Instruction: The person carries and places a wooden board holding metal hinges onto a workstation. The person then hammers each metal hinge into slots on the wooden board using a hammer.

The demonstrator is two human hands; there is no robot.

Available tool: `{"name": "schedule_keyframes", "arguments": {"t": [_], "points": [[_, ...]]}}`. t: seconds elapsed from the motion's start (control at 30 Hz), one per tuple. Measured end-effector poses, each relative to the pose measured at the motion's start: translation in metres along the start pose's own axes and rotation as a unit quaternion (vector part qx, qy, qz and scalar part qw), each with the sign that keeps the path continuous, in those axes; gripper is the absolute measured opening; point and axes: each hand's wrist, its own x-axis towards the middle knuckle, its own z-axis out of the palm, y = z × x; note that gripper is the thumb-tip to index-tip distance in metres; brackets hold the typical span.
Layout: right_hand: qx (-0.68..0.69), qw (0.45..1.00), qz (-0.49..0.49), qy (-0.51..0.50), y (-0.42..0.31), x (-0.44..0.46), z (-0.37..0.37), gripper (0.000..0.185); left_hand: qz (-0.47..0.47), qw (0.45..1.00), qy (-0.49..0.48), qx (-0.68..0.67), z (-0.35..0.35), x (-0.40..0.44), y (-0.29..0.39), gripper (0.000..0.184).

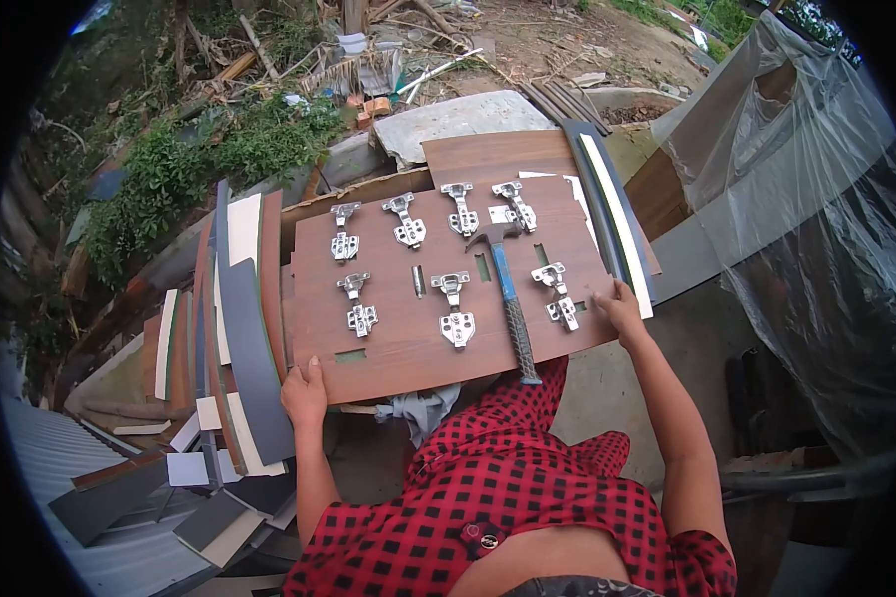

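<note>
Hanging to the right of the brown board [388, 279], a clear plastic sheet [796, 199] is the biggest thing nearby, and it looks draped there as a cover. To the board's left, long panels [244, 298] stand close together on edge, an arrangement that probably saves room. The board itself lies level enough across the front of the person to serve as a tray, its far part overlapping a wider wooden panel [498, 149]; how much of the weight rests on anything below is hidden.

At the board's near left corner, the left hand [305, 390] is closed on the edge, thumb on top and fingers mostly out of sight underneath. The right hand [621, 308] pinches the near right corner in the same way. Gripping both ends seems meant to stop the board from tipping.

Right of the board's middle lies a hammer [511, 308], head inward and handle end poking just past the near edge, perhaps for easy reach. Around it are seven metal hinges [457, 328], four along the board's far side and three nearer, set apart so each shows fully. A small metal piece [418, 282] sits left of the board's centre.
</note>
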Motion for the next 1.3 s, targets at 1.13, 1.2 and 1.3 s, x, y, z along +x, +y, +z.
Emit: {"name": "schedule_keyframes", "arguments": {"t": [1.13,1.2,1.3], "points": [[-0.07,0.944,-0.277,-0.167,-0.009,-0.146,0.001,0.052,-0.045,0.989,0.013,-0.139,0.042,0.033,-0.049,0.055],[-0.08,0.934,-0.298,-0.178,-0.017,-0.145,0.007,0.052,-0.042,0.986,0.019,-0.159,0.042,0.032,-0.047,0.054],[-0.091,0.932,-0.285,-0.207,-0.036,-0.146,0.014,0.056,-0.061,0.988,0.017,-0.139,0.038,0.026,-0.04,0.054]]}}
